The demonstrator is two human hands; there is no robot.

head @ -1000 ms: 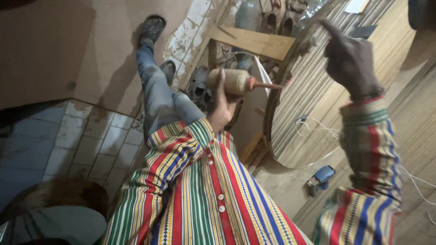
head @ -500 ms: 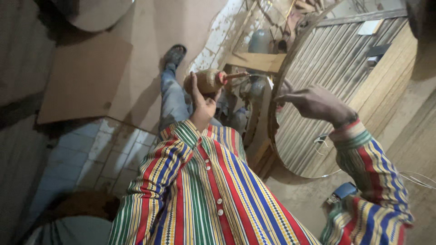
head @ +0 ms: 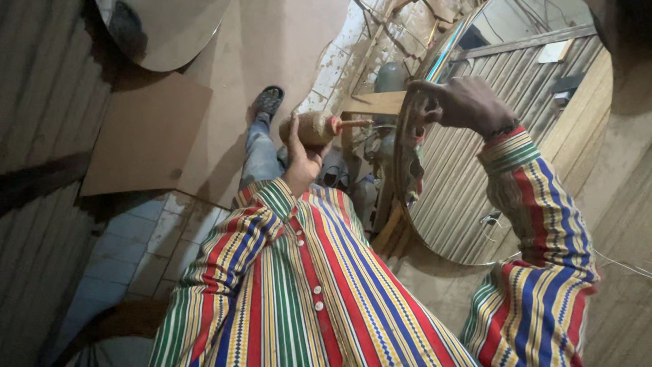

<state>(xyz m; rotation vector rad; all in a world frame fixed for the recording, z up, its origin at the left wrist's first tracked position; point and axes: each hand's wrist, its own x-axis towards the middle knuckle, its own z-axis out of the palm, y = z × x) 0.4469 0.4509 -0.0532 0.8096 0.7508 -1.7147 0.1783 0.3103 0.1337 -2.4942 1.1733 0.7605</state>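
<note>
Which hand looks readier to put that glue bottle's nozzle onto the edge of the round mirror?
The left hand, probably. It already grips the glue bottle, whose orange nozzle points toward the round mirror. The right hand is busy gripping the mirror's rim, so it looks better suited to steadying.

Bottle [head: 314, 128] left of round mirror [head: 502, 170], cardboard sheet [head: 146, 132] further left.

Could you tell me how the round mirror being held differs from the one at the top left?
The held mirror is gripped at its rim by the right hand; the top-left mirror is untouched. The held mirror shows nearly whole; the other is cut off by the picture's edge. Both are round.
</note>
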